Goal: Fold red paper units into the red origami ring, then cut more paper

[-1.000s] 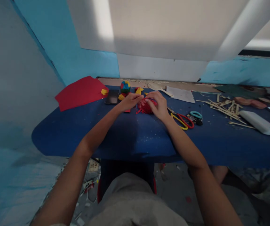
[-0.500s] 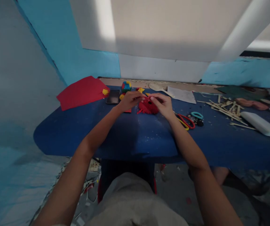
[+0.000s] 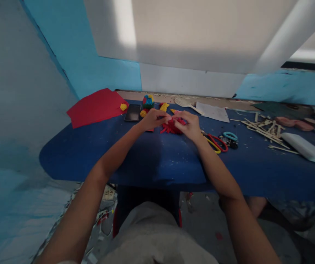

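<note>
A red spiky piece (image 3: 168, 128), seemingly built from many small folded bits, rests on the blue table (image 3: 135, 154) in front of me. My left hand (image 3: 155, 118) comes in from its left side, thumb and fingertips pinched at its upper edge. From the right, my right hand (image 3: 189, 124) curls its fingers over the same piece and grips it. The fingers hide much of its top. Just behind lie yellow spiky pieces (image 3: 164, 106) and a small multicoloured ball-like piece (image 3: 148, 101).
Left stand a phone (image 3: 132, 112) and red sheet (image 3: 94, 109), with a yellow piece on it. Rightward are scissors (image 3: 218, 142), a teal ring (image 3: 230, 136), a pile of thin sticks (image 3: 264, 130) and a white bottle-like object (image 3: 306, 146). A pale spatula-like tool (image 3: 187, 105) and paper (image 3: 212, 111) lie behind.
My fingertips have come down from just above the red piece onto it, and my right hand has shifted slightly left and lower. The dark opening in the piece is now covered.
</note>
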